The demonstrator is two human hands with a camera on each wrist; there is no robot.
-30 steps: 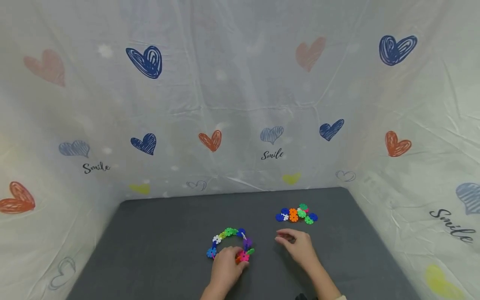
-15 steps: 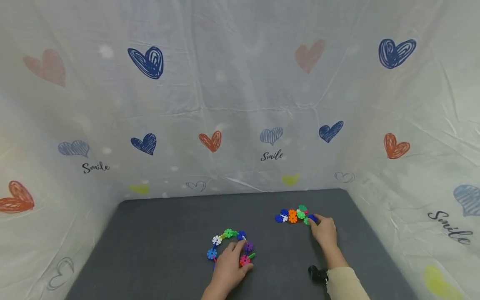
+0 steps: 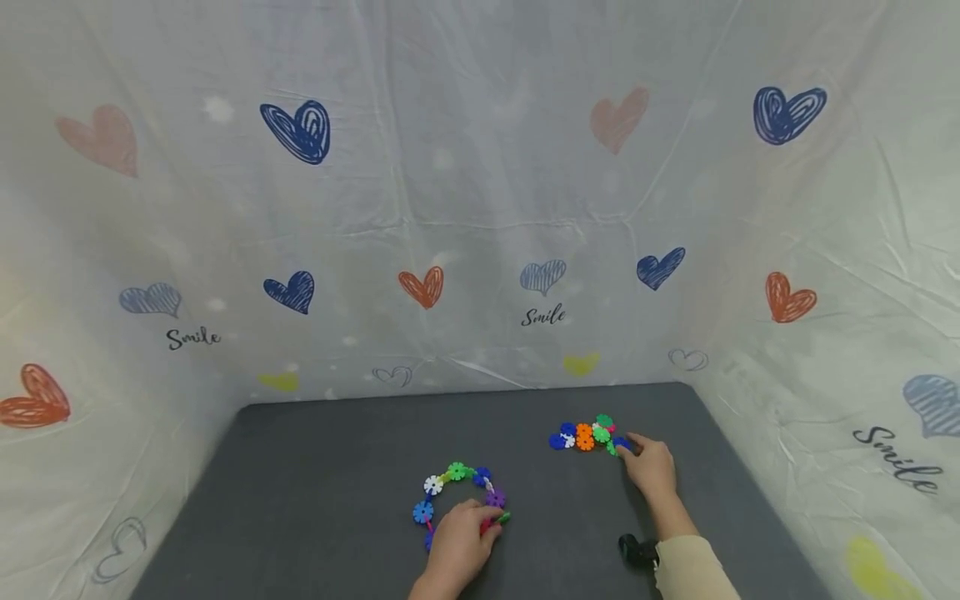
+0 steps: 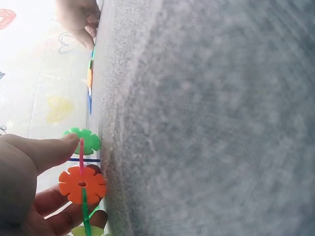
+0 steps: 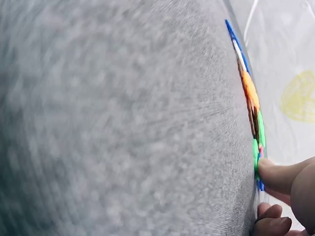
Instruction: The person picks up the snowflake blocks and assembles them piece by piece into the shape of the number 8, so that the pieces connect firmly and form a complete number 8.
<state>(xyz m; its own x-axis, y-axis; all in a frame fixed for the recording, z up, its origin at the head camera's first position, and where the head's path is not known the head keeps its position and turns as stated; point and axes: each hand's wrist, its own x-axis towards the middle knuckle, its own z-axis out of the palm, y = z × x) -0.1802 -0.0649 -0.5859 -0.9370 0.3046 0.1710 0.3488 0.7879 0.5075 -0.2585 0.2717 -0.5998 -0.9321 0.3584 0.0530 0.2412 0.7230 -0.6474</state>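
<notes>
A: What's different from a second ago?

B: Mostly the right hand (image 3: 652,468). It was hanging apart from the pieces, between the two groups; now it's at the right end of the cluster of discs (image 3: 584,437), toward the back right of the counter (image 3: 315,492).

A: Holding anything?

B: Thumb and fingers close about a blue disc (image 3: 622,443). A green piece (image 3: 612,448) lies right against it — whether the two are joined, I can't tell.

A: And the left hand (image 3: 457,542)?

B: It has moved a little along the ring of linked discs (image 3: 457,472), which lies nearer the person, left of the cluster. It grips the ring's near right side. In the left wrist view the thumb presses by a pink disc (image 4: 81,156) and a green disc (image 4: 88,142), with fingers curled behind an orange disc (image 4: 93,189).

A: So what does that mean for the work?

B: My reading: the ring is being steadied while the other hand picks at the cluster. The two groups stand well apart, so nothing has crossed over yet. If that blue disc is linked, a tug could drag its neighbours along.
</notes>
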